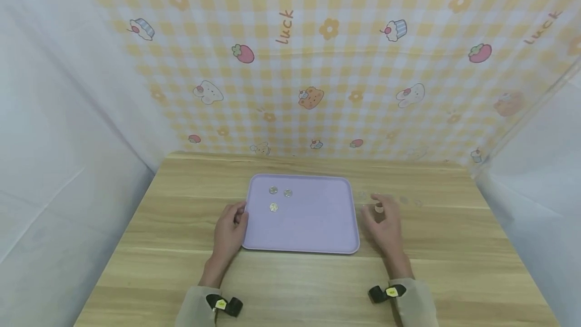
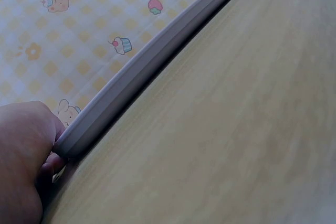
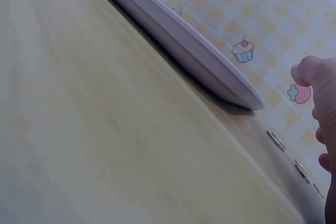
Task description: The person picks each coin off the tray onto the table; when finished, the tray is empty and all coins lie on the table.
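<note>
A lilac tray (image 1: 313, 226) lies on the wooden table, with three silvery coins on it: one coin (image 1: 273, 190) at the upper left, a second coin (image 1: 288, 193) beside it and a third coin (image 1: 274, 207) just below. My left hand (image 1: 229, 231) grips the tray's left edge, thumb at the rim and fingertips low under its side (image 2: 118, 90). Right of the tray, my right hand (image 1: 386, 226) is above the table with thumb and fingertips apart. Around its fingers lie more coins, among them a coin (image 1: 362, 195) near the tray and a coin (image 3: 301, 171) farther along.
The wooden table (image 1: 299, 286) reaches back to a yellow checked cloth (image 1: 272, 79) with cartoon prints. White sheets hang at the left (image 1: 59, 130) and right (image 1: 535, 165). Each sleeve carries a small black wrist camera, such as the left camera (image 1: 233, 307).
</note>
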Tool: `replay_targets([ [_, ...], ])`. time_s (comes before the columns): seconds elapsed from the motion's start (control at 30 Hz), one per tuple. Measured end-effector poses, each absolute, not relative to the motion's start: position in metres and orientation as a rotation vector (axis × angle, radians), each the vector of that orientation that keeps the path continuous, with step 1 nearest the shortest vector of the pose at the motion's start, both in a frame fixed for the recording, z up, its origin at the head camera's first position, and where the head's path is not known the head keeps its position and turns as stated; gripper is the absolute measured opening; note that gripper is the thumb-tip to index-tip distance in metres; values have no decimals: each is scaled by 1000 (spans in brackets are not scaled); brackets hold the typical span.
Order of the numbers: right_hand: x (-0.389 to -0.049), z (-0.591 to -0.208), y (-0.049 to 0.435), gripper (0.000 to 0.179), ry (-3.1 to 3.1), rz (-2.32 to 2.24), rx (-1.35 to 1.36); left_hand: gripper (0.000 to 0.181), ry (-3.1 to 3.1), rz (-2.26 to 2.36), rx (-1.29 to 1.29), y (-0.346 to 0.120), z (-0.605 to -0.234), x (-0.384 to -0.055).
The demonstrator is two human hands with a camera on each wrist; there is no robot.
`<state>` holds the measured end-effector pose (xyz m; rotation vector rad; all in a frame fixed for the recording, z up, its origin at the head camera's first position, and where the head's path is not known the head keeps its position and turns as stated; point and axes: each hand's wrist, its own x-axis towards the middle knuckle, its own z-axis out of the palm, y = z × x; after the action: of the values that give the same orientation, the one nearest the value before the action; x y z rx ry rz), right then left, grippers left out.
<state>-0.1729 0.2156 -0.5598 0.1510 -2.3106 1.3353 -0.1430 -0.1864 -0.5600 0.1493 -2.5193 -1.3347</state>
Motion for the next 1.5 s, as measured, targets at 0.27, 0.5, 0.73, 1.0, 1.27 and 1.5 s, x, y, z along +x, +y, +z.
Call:
replay_targets([
  [0.27,-172,-557,206,52,-2292,1373,131,30,-2524,-1337,159,-186,-561,-143],
  [0.5,-176,-545,198,57,-2332,1420,91,29,-2509,-1327,159,-185,-562,-142],
  [0.73,-182,-533,177,57,-2351,1406,151,29,-2514,-1352,156,-183,-560,-142],
  [1.0,-192,-534,151,53,-2336,1408,272,29,-2524,-1352,160,-185,-558,-140],
  [1.27,-201,-532,124,55,-2420,1413,338,30,-2537,-1348,181,-187,-557,-140],
  [1.5,-205,-533,99,49,-2439,1336,394,31,-2533,-1355,171,-187,-556,-141],
])
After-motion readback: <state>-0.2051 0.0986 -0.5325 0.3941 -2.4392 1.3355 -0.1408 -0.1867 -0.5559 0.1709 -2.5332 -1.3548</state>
